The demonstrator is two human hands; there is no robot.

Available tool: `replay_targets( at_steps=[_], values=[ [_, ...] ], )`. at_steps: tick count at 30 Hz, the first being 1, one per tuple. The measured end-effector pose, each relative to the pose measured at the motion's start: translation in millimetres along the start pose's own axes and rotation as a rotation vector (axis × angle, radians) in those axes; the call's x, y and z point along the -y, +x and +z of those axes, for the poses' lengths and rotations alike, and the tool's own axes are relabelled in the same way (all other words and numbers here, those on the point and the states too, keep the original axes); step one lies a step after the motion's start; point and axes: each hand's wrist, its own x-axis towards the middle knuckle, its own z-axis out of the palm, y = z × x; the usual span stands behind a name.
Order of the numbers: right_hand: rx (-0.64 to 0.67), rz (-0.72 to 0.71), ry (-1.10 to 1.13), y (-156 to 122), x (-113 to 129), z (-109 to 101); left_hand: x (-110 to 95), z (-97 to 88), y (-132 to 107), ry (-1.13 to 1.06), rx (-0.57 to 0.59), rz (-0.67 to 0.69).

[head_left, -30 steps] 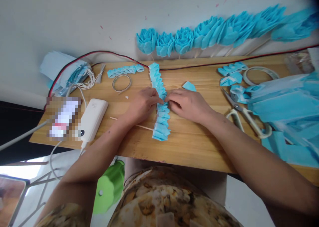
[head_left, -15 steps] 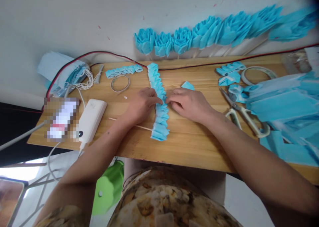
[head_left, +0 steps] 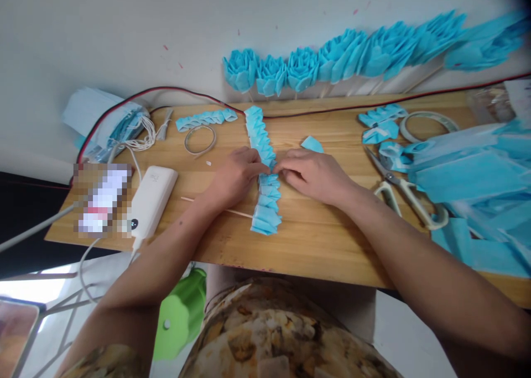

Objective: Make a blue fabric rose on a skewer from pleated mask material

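Note:
A long strip of folded blue petals (head_left: 260, 137) lies across the wooden table (head_left: 315, 240), running from the wall toward me. My left hand (head_left: 235, 173) and my right hand (head_left: 314, 173) meet at its middle. The fingers of both hands are pinched closed on the strip from either side. A thin wooden stick (head_left: 219, 208) passes under my left wrist to the strip's near end. A loose blue petal piece (head_left: 312, 143) rests just beyond my right hand.
Scissors (head_left: 404, 190) and a pile of blue sheets (head_left: 477, 173) lie at the right, with a tape ring (head_left: 429, 121) behind. A white power bank (head_left: 152, 200), a second tape ring (head_left: 200, 139) and a short petal strip (head_left: 205, 118) are at the left. Blue paper roses (head_left: 298, 68) lean on the wall.
Both hands stay pinched on the strip; they and the strip have hardly shifted.

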Motion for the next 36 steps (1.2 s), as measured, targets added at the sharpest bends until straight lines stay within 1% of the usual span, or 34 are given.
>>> replay_targets(
  at_steps=[4, 9, 17, 21, 24, 28, 31, 33, 36],
  values=[
    [0.028, 0.003, -0.044, 0.4, 1.5, 0.7, 1.4, 0.0, -0.9, -0.053, -0.025, 0.002],
    [0.021, -0.002, -0.044, -0.3, 1.9, 1.0, 4.4, -1.8, -1.7, -0.089, -0.075, -0.039],
    [0.010, -0.019, -0.063, -1.4, 1.0, 1.7, 2.4, -7.4, -2.8, -0.072, -0.027, -0.094],
    [0.019, -0.028, -0.051, -1.8, 0.1, 0.9, 1.7, -7.6, -2.7, -0.072, -0.024, -0.102],
    [0.025, -0.024, -0.044, -2.1, 0.1, -0.5, 0.8, -7.8, -2.4, -0.069, -0.051, -0.114],
    [0.050, -0.035, -0.012, -2.1, 0.1, -3.7, 0.6, -8.5, -2.3, -0.087, -0.116, -0.181],
    [0.045, -0.031, 0.025, -2.1, -1.5, -5.1, 2.2, -8.8, -2.5, -0.128, -0.090, -0.221],
    [0.033, -0.026, 0.064, -2.2, -3.6, -5.0, 3.6, -8.4, -2.8, -0.157, -0.066, -0.216],
    [0.030, -0.029, 0.098, -2.5, -7.0, -4.1, 4.9, -7.5, -3.2, -0.180, -0.070, -0.200]
  ],
)
